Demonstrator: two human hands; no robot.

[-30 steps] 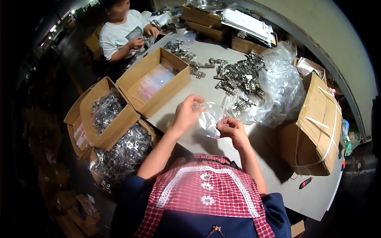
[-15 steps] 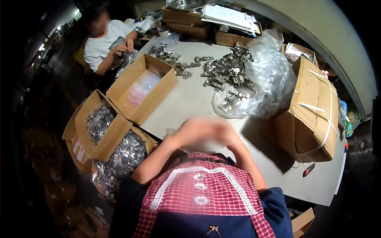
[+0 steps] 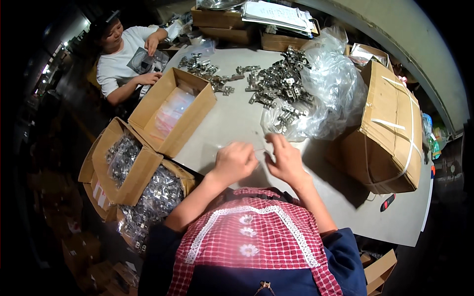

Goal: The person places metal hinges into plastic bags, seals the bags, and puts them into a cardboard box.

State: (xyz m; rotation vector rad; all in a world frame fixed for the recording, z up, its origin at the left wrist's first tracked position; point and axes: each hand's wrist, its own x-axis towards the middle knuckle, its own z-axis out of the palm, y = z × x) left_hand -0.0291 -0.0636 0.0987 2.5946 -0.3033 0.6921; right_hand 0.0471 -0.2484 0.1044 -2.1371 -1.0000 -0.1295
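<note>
Over the near middle of the table, my left hand (image 3: 235, 161) is closed, its fingers curled. A faint, see-through plastic bag with a thin reddish line seems to be pinched in it; most of it is hidden or too clear to make out. Close on its right, my right hand (image 3: 287, 162) has its thumb and forefinger apart, with nothing visible between them. Beyond my hands lies a heap of metal hinges (image 3: 284, 81), partly in a large clear plastic bag (image 3: 335, 89). A few more metal hinges (image 3: 205, 69) lie loose farther left.
Left of my hands, an open carton (image 3: 197, 116) holds flat clear bags (image 3: 173, 111). Another carton (image 3: 131, 185) contains bagged small metal parts (image 3: 153, 192). At right stand a large strapped carton (image 3: 390, 133) and a red-black tool (image 3: 388, 203). Across the table, a co-worker (image 3: 126, 61) handles a bag.
My hands were together and blurred; now they are apart, the right one opened. The co-worker's hands have separated, one raised with a bag. The view has shifted slightly.
</note>
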